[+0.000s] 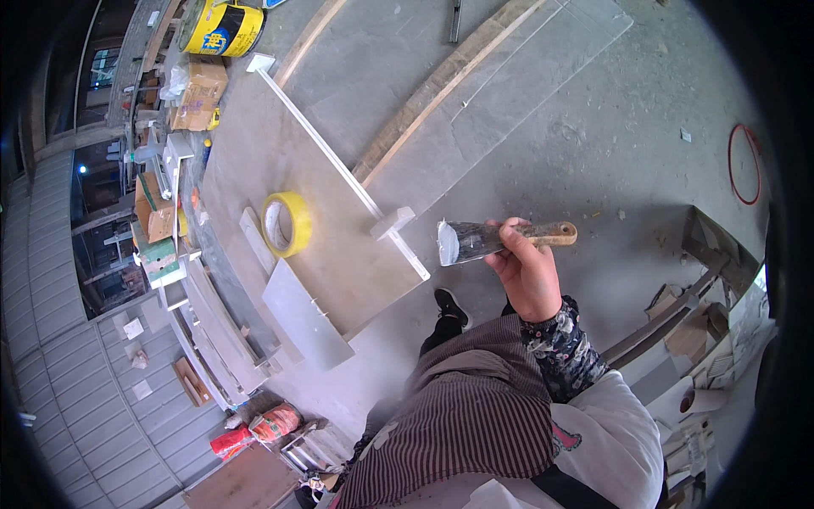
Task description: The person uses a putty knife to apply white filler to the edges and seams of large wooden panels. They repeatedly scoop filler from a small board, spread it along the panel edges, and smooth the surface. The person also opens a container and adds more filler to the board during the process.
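Note:
My right hand (527, 276) is closed round a putty knife (506, 241) with a worn wooden handle and a dark blade. White paste coats the blade's tip, which points left. The knife is held in the air just right of a work table (254, 161). Along the table's far edge runs a thin white strip (318, 142), and a small white block (391, 222) lies across it near the knife. A roll of yellow tape (287, 224) rests on the tabletop, beside a pale rectangular panel (303, 314). My left hand does not show.
Curved-looking timber beams (441, 93) and a large grey slab (526, 102) lie beyond the table. A yellow bucket (222, 29) and cardboard boxes (202, 92) stand at the far left. Offcuts fill a bin (716, 254) on the right, near a red hoop (745, 165) on the floor.

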{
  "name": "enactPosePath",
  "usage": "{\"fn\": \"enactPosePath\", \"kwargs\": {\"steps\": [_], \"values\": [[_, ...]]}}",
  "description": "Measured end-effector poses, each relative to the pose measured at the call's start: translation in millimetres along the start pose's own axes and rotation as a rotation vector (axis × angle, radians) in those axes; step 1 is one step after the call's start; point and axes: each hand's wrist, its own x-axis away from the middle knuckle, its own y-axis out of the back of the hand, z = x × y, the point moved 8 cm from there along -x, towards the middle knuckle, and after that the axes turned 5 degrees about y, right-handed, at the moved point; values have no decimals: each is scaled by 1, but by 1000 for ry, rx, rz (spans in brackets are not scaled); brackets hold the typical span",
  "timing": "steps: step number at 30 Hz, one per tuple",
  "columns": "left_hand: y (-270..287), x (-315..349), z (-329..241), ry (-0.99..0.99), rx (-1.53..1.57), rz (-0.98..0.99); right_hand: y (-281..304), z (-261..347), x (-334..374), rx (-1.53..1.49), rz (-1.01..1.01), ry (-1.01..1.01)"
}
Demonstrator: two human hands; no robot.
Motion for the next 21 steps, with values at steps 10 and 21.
{"fn": "enactPosePath", "kwargs": {"steps": [10,21], "values": [[3,-21,-13,-417,-319,7,-30,-18,-4,250,12,107],[-5,-14,-3,-312,211,190,-30,-22,-4,283,-2,114]]}}
